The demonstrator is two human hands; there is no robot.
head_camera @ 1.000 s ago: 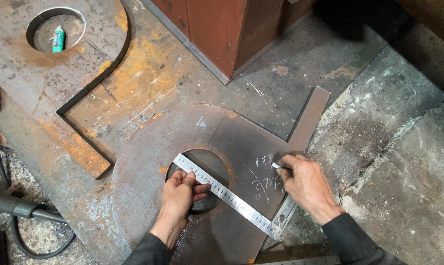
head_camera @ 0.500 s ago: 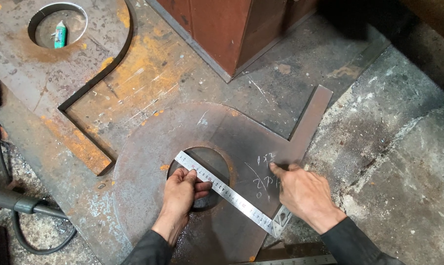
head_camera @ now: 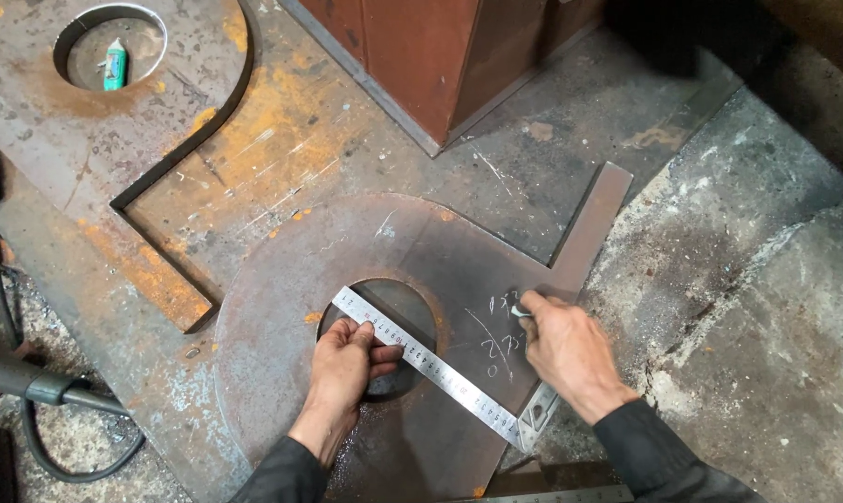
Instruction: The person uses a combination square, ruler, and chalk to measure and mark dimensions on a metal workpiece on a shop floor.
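Observation:
A rusty round steel plate [head_camera: 281, 307] with a round hole [head_camera: 393, 307] in its middle lies on the floor. A steel ruler [head_camera: 440, 371] lies slantwise across the hole. My left hand [head_camera: 347, 363] presses the ruler's upper end at the hole's rim. To the right, my right hand [head_camera: 561, 349] holds a small white piece of chalk [head_camera: 518, 311] against the plate, beside faint chalk marks [head_camera: 496, 340].
A larger cut steel sheet [head_camera: 114, 186] lies at the left with a round cut-out holding a small green tube [head_camera: 115, 65]. A brown metal box [head_camera: 431, 56] stands at the top. A hose and torch handle [head_camera: 39, 387] lie at the lower left. Concrete floor [head_camera: 757, 307] is at the right.
My right hand has shifted slightly along the plate near the chalk marks. My left hand and the ruler have stayed in place.

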